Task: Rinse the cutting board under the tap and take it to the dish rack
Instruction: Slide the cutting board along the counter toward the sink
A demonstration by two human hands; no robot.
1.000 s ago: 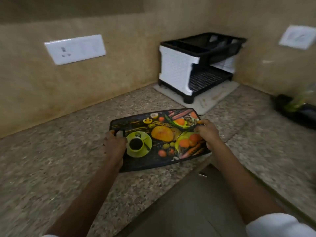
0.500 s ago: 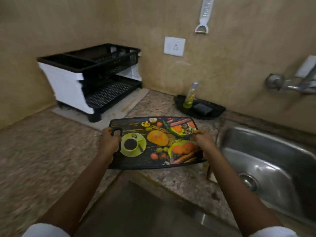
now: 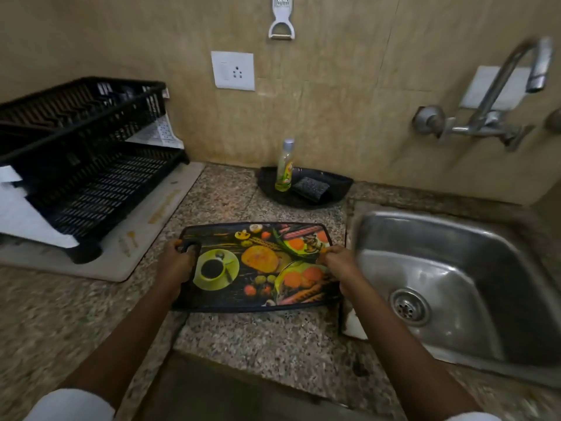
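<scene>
The cutting board (image 3: 261,256) is black with a printed picture of fruit, vegetables and a coffee cup. It is held flat over the granite counter, just left of the steel sink (image 3: 473,268). My left hand (image 3: 177,264) grips its left end at the handle hole. My right hand (image 3: 337,262) grips its right edge. The tap (image 3: 498,95) is mounted on the wall above the sink, its spout up at the right; no water is running. The black and white two-tier dish rack (image 3: 85,159) stands at the left on a pale mat.
A black tray (image 3: 331,186) against the wall holds a bottle of yellow dish liquid (image 3: 284,165) and a dark scrub pad (image 3: 309,187). A white peeler (image 3: 281,16) and a wall socket (image 3: 233,70) are on the tiled wall. The counter's front edge runs below my forearms.
The view has swung right, bringing the sink and tap fully into sight. Both hands have carried the board rightward, from in front of the dish rack to beside the sink.
</scene>
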